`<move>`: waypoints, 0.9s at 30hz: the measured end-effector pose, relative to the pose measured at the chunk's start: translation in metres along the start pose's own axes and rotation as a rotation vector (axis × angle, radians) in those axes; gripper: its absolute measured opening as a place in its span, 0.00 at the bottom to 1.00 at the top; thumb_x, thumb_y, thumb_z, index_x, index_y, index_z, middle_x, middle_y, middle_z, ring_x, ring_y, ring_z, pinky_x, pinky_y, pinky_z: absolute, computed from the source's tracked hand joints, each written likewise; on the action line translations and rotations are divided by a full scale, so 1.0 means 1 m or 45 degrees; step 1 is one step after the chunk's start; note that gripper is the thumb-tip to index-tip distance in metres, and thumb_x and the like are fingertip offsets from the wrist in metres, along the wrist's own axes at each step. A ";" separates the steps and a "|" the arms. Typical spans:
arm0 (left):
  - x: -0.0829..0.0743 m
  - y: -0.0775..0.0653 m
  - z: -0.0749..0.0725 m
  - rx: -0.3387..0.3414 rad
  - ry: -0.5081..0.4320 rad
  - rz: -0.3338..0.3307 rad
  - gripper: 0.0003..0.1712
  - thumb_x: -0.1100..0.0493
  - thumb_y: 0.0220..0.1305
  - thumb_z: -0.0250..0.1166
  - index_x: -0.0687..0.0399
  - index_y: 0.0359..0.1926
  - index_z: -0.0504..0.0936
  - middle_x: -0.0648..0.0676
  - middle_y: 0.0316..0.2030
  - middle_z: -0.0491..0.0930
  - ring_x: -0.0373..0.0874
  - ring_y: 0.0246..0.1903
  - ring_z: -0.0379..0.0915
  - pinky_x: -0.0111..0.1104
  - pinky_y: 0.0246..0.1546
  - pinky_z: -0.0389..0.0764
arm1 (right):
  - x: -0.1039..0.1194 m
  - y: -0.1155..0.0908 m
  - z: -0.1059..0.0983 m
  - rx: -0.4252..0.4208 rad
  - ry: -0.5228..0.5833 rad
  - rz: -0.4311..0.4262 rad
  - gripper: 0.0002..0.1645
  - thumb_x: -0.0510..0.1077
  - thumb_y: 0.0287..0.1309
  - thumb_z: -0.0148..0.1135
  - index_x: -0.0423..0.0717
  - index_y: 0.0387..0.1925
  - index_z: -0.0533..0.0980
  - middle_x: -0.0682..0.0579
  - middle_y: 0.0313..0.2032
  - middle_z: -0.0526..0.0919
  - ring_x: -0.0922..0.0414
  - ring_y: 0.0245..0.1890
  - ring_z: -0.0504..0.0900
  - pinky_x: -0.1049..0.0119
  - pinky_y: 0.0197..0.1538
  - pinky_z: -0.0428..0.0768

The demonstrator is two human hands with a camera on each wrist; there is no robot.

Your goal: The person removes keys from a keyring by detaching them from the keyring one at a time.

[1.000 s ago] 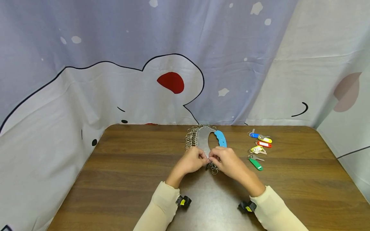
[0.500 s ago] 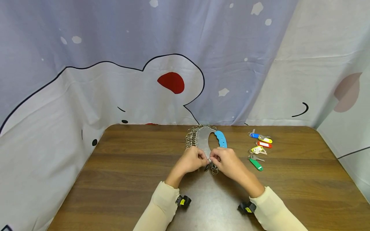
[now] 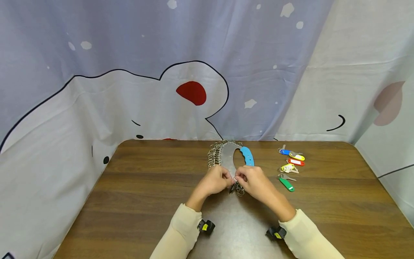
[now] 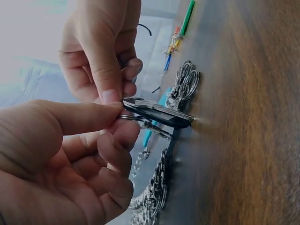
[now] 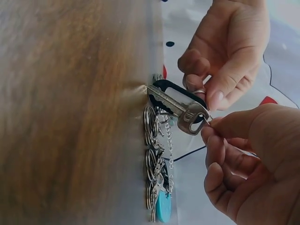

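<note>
A crescent-shaped metal plate (image 3: 227, 154) with a blue handle (image 3: 247, 156) lies on the table, its outer edge hung with many split rings (image 3: 213, 154). My left hand (image 3: 215, 179) pinches a split ring (image 5: 199, 92) at the plate's near end. Close against it, my right hand (image 3: 255, 180) pinches the thin wire ring (image 5: 207, 121) of a key (image 5: 173, 105) and a black key tag (image 4: 157, 116). Key and tag hang between the two hands, tips pointing down to the table. Fingertips partly hide where the rings meet.
To the right on the wooden table (image 3: 136, 194) lie several keys with tags: blue (image 3: 285, 152), yellow (image 3: 296, 156), red (image 3: 295, 162), another yellow (image 3: 287, 168) and green (image 3: 286, 184). A patterned curtain (image 3: 145, 104) hangs behind the table's far edge.
Both hands stay in nearly the same place. The black tag below the fingertips has swung slightly and shows more plainly now.
</note>
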State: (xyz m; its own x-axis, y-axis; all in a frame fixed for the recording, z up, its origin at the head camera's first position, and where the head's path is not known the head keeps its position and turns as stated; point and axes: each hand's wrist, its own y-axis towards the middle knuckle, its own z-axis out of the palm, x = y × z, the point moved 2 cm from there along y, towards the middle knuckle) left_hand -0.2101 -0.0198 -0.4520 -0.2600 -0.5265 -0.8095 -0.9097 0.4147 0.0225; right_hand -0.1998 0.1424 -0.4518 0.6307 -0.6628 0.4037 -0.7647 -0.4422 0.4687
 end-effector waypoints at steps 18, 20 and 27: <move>-0.008 -0.007 -0.002 0.102 0.304 0.039 0.13 0.65 0.47 0.70 0.53 0.11 0.80 0.44 0.08 0.73 0.31 0.08 0.64 0.23 0.13 0.66 | 0.005 0.005 -0.030 -0.064 0.016 0.095 0.05 0.37 0.56 0.65 0.49 0.27 0.79 0.58 0.24 0.78 0.64 0.23 0.74 0.68 0.26 0.78; -0.009 -0.008 -0.001 0.134 0.321 0.017 0.13 0.65 0.48 0.71 0.53 0.12 0.80 0.43 0.08 0.72 0.32 0.08 0.64 0.24 0.13 0.66 | 0.006 0.005 -0.035 -0.082 0.008 0.089 0.05 0.36 0.56 0.64 0.48 0.27 0.79 0.58 0.25 0.78 0.64 0.24 0.74 0.67 0.26 0.79; -0.011 -0.011 0.000 0.217 0.424 0.002 0.11 0.64 0.46 0.73 0.52 0.13 0.81 0.41 0.10 0.72 0.34 0.14 0.66 0.25 0.18 0.67 | 0.002 0.005 -0.046 -0.108 -0.038 0.118 0.04 0.36 0.56 0.62 0.47 0.29 0.76 0.56 0.25 0.78 0.63 0.25 0.75 0.67 0.27 0.80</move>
State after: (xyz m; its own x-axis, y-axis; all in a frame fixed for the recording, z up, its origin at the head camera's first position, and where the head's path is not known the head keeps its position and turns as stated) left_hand -0.1973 -0.0182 -0.4437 -0.3784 -0.7267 -0.5734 -0.8495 0.5187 -0.0969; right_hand -0.1968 0.1667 -0.4124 0.5527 -0.7165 0.4256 -0.8048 -0.3262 0.4959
